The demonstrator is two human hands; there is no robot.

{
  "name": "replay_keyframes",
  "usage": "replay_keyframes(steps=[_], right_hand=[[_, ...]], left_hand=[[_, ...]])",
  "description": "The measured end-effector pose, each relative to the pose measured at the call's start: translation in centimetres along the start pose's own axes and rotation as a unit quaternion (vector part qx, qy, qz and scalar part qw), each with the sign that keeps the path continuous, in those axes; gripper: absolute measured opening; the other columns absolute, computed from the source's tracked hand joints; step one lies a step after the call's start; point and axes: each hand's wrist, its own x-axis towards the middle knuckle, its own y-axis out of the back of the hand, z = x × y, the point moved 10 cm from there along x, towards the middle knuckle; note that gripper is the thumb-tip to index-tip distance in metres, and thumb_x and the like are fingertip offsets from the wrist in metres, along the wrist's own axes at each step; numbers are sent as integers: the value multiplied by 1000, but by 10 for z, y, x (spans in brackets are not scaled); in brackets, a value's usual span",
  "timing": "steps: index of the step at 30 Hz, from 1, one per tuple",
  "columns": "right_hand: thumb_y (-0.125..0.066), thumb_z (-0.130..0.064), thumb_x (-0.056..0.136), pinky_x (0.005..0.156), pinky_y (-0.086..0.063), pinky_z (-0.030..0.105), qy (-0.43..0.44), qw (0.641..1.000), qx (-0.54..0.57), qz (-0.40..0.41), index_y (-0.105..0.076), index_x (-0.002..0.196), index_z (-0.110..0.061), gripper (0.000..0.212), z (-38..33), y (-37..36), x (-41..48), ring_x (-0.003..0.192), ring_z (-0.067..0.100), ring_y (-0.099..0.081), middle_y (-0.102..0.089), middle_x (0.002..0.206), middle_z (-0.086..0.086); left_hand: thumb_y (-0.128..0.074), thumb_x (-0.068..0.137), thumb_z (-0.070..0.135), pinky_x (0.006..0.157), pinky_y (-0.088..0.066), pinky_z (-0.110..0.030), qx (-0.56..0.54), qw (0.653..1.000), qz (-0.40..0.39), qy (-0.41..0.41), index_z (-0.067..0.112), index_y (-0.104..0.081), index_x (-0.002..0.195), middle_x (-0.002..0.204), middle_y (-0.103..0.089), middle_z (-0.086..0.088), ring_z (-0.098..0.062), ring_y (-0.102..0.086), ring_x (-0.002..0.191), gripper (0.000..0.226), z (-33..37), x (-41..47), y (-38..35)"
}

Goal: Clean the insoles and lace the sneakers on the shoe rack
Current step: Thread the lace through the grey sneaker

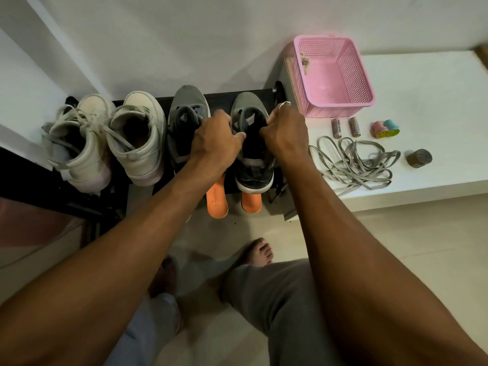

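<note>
Grey sneaker (254, 169) at frame centre has its collar gripped by left hand (216, 140) and right hand (286, 136), probably spreading the opening to reach inside.

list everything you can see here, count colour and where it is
shoe rack: 1, black, against the wall
cream sneakers: 2, laced, left end of the rack
grey sneakers: 2, unlaced, right end of the rack
insoles: 2, orange, sticking out from under the grey sneakers
ledge: 1, white, right of the rack
basket: 1, pink, on the ledge
batteries: 2, in front of the basket
laces: grey, tangled heap on the ledge
small object: 1, pink, teal and yellow, on the ledge
cylinder: 1, dark, on the ledge
left hand, right hand: each grips a side of the rightmost grey sneaker's opening
</note>
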Motion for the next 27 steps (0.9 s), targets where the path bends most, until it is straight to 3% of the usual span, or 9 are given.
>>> replay_keyframes(steps=[4,7,11,14,17,20,27], right_hand=[[-72,-18,78,83,-53,42,-33,999,6,-26,-53,113,-13,40,11,-12,0,101,32,-65,-65,111,10],[-70,-29,80,87,-54,42,-79,994,-9,-79,-54,120,-6,49,27,-25,-3,107,34,-64,-66,116,13],[-66,-29,86,81,-57,41,-77,988,-25,-129,-63,113,-5,36,31,-38,-7,99,36,-67,-68,111,16],[-63,-22,88,75,-51,38,-41,994,-21,-96,-65,105,-6,24,23,-34,-2,97,37,-66,-69,106,16],[-60,-23,89,70,-44,35,-16,998,-5,-62,-65,101,-8,20,16,-32,1,96,40,-64,-70,105,16],[-59,-27,91,69,-40,34,-3,999,10,-35,-64,100,-9,20,8,-32,3,94,39,-64,-70,102,15],[-69,-34,89,70,-42,33,6,999,26,-27,-64,103,-11,28,7,-36,4,95,31,-66,-71,103,10]], left_hand=[[-72,87,45,64,-45,-32,40,999,-35,6,12,-65,104,98,-67,-9,-28,-66,89,38,-2,1,-11],[-72,88,44,61,-40,-32,55,997,-49,23,10,-61,91,95,-64,-11,-29,-63,84,36,-3,-1,-15],[-73,89,38,59,-39,-33,55,997,-43,30,10,-61,86,95,-65,-14,-31,-65,85,31,1,-4,-14],[-71,90,32,49,-32,-25,35,999,-29,16,10,-58,81,87,-63,-10,-28,-63,79,27,3,-4,-10],[-69,91,27,47,-27,-23,15,1000,-4,4,16,-43,69,77,-54,-5,-22,-55,70,36,3,-1,-1],[-68,91,30,54,-32,-28,2,1000,18,-4,17,-43,71,76,-49,-1,-25,-54,72,35,1,1,6],[-64,96,27,68,-43,-32,13,1000,2,-8,8,-58,92,96,-65,-12,-31,-65,92,20,1,3,-1]])
